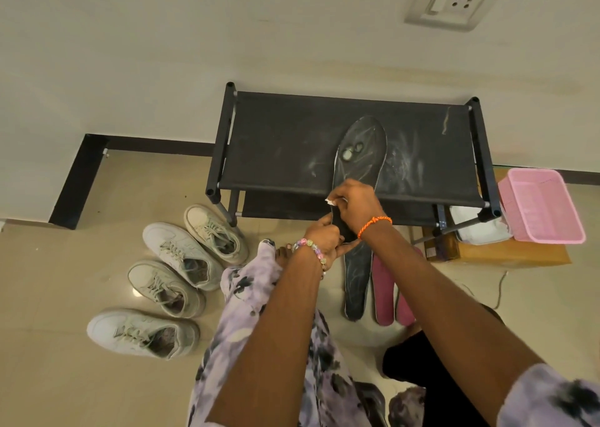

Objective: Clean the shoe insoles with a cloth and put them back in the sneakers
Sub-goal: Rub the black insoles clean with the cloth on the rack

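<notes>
Head view. Left hand (324,236) curled round the heel end of a dark insole (360,154), pinching its edge. Right hand (355,204) just above that grip, fingers closed on a small white cloth (331,202) pressed against the insole. Insole stretched away from both grips onto the top of a black shoe rack (279,141), toe end lying on the fabric, pale smudges near the ball of the foot.

For a good wipe, probably: keep the left grip firm at the heel so the insole stays flat, draw the cloth in long strokes away from the grip toward the toe, extra passes over the pale spots. Cloth bunched very small; spreading it wider would likely cover more.

Below the grips, on the floor: a second dark insole (357,284), two pink insoles (384,292) beside it. Left of the grips: four white sneakers (181,251), openings up, well apart from the insoles. Right of the grips: a pink basket (542,206) on a cardboard box (506,254). Patterned trouser knee (259,271) close under the left grip, crowding the reach toward the sneakers.
</notes>
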